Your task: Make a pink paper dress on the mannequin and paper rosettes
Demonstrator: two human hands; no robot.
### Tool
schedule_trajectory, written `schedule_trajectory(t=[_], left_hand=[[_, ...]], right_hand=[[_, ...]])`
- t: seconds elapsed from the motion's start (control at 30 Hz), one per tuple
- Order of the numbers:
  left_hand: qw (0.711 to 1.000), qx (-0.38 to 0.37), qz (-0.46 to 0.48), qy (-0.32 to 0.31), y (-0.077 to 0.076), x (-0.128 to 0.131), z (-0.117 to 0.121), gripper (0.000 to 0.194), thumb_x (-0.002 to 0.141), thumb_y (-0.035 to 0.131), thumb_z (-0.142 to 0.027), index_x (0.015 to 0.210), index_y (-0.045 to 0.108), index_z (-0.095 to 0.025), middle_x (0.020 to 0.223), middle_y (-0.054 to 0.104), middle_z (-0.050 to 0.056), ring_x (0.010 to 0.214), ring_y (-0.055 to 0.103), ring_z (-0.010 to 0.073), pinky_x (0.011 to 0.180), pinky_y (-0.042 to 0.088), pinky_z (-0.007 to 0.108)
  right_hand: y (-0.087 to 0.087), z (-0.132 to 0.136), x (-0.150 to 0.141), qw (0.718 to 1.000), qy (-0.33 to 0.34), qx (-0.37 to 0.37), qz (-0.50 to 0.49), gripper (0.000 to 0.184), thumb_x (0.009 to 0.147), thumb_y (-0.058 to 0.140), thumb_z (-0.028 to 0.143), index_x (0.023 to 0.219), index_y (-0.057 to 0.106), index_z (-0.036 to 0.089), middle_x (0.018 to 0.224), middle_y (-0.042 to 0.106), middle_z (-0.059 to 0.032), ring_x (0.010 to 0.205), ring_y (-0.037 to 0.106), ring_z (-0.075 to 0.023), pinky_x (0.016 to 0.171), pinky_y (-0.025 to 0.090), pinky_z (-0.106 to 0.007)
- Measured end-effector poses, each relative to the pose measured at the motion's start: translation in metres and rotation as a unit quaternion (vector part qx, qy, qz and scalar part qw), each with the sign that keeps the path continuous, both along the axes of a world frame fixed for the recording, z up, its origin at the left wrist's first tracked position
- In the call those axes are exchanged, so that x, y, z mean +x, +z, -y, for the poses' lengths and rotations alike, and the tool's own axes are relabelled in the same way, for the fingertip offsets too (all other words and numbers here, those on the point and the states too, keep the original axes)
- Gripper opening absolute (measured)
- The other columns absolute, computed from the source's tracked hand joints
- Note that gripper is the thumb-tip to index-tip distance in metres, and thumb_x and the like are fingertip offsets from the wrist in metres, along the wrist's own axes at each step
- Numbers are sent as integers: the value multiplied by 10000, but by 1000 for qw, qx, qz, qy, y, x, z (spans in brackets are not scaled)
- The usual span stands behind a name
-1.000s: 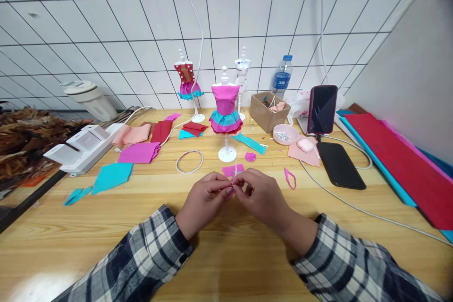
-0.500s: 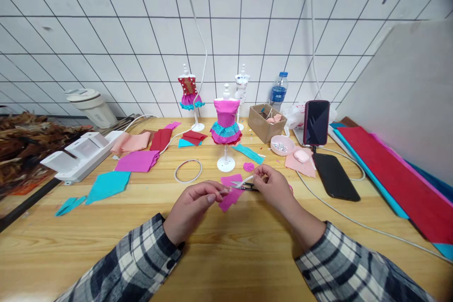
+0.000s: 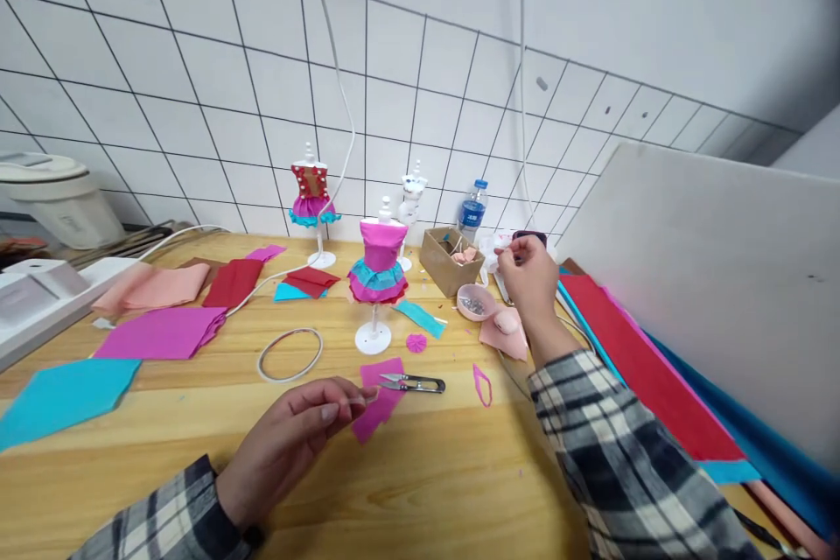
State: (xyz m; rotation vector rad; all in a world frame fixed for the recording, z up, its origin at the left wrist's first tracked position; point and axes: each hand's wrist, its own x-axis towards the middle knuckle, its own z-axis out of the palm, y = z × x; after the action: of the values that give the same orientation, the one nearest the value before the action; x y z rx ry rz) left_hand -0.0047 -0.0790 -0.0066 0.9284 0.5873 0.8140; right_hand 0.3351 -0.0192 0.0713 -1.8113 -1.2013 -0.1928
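My left hand [image 3: 295,429] is closed in a pinch over the near table, holding a thin pale strip [image 3: 360,401] between thumb and fingers. Just beyond lies a magenta fabric piece [image 3: 381,407], with thread snips [image 3: 420,383] resting partly on it. My right hand [image 3: 530,280] is raised at the back right, in front of a phone and close to a crumpled white plastic bag [image 3: 492,254]. Its fingers are curled together; what they hold, if anything, I cannot make out. A small dress form [image 3: 382,249] stands upright in a pink top and ruffled skirt.
Two more dress forms [image 3: 318,210] stand behind. A cardboard box [image 3: 450,261], a bottle [image 3: 472,214] and a pink bowl [image 3: 476,304] are at back right. Left lie folded fabrics [image 3: 161,332] and a tape roll [image 3: 289,356]. Long fabric sheets [image 3: 643,359] line the right side.
My right hand has left the snips and white strip area and moved up and right toward the bag. My left hand keeps its pinch. The view has tilted and turned right.
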Motion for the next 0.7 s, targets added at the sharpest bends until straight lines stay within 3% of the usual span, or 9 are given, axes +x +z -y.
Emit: schedule_trajectory(t=[0.07, 0.2, 0.4, 0.47, 0.57, 0.63, 0.7], left_hand=[[1000, -1, 2, 0, -2, 0, -2, 80, 740, 737, -248, 719, 736, -170, 888, 689, 60, 1007, 631, 209, 873, 500, 245], [1000, 1, 9, 6, -5, -1, -4, 79, 743, 728, -232, 714, 728, -159, 910, 689, 77, 996, 626, 212, 866, 498, 254], [1000, -9, 28, 11, -5, -2, -5, 80, 744, 709, -220, 709, 725, -149, 880, 678, 83, 1003, 620, 223, 885, 493, 281], [999, -17, 42, 11, -5, -1, -5, 76, 734, 708, -204, 688, 725, -145, 861, 677, 77, 989, 627, 218, 895, 490, 284], [997, -32, 62, 8, -5, 0, -5, 67, 724, 699, -176, 674, 725, -139, 843, 674, 72, 958, 635, 203, 893, 493, 282], [996, -47, 70, 6, -5, 0, -5, 65, 725, 690, -170, 681, 726, -138, 848, 674, 70, 950, 638, 197, 889, 495, 280], [996, -60, 71, 4, -4, 1, -4, 64, 721, 691, -177, 682, 723, -138, 857, 675, 71, 956, 638, 200, 891, 496, 283]], right_hand=[[-2, -23, 12, 998, -36, -38, 46, 161, 822, 514, 320, 885, 618, 214, 859, 710, -51, 776, 633, -201, 690, 435, -308], [-19, -55, 14, 985, 9, -118, 127, 201, 828, 554, 321, 918, 707, 226, 857, 693, -80, 906, 582, -236, 725, 416, -322], [-27, -65, 11, 983, 47, -116, 132, 377, 843, 428, 157, 1086, 712, 207, 979, 690, -113, 995, 552, -255, 815, 419, -358], [-27, -50, -1, 990, 53, -49, 118, 438, 812, 395, 106, 1140, 672, 193, 1034, 683, -95, 1017, 549, -254, 860, 419, -373], [-37, -1, -43, 987, 81, 117, 78, 399, 773, 393, 79, 1067, 647, 172, 972, 660, -92, 957, 570, -247, 885, 427, -398], [-50, 43, -79, 965, 223, 124, 68, 349, 795, 432, 107, 1061, 631, 212, 924, 651, -73, 900, 587, -235, 819, 459, -377], [-62, 81, -112, 927, 361, 86, 59, 360, 812, 505, 159, 1143, 615, 247, 1000, 652, -67, 932, 595, -230, 826, 466, -382]])
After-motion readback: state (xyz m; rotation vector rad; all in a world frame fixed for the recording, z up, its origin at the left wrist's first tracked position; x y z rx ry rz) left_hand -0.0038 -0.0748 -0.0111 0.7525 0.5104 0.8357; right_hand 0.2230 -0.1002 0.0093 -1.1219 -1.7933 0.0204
